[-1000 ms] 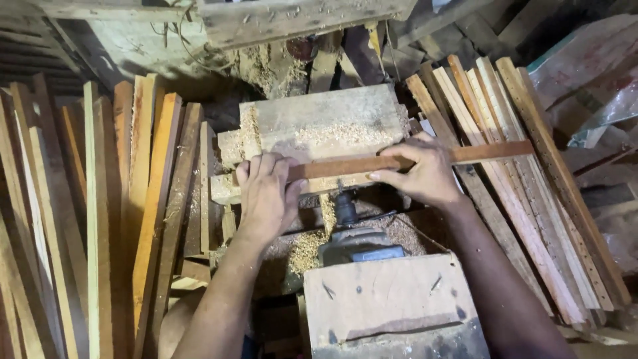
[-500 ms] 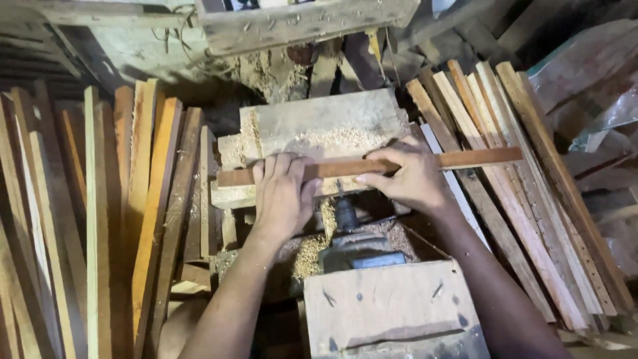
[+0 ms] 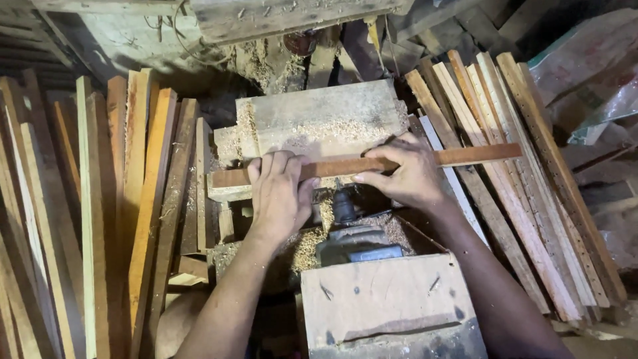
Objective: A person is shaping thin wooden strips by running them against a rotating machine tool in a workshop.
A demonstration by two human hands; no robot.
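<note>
A long reddish wooden strip [image 3: 478, 155] lies crosswise over a dusty wooden block [image 3: 319, 119] covered in sawdust. My left hand [image 3: 279, 193] presses flat on the strip's left part, fingers over its top edge. My right hand [image 3: 409, 174] grips the strip near its middle. Between my hands, just below the strip, a dark drill chuck [image 3: 344, 207] points up at it from a motor [image 3: 362, 242] set in a wooden box [image 3: 389, 306].
Stacks of wooden slats lean at the left [image 3: 93, 219] and at the right [image 3: 525, 199]. Sawdust lies piled around the motor. A rough wooden beam [image 3: 292, 16] crosses the top. A plastic sack [image 3: 591, 73] sits at the upper right.
The strip has slid leftward across the block, its left end now sticking out further. Both hands moved left with it.
</note>
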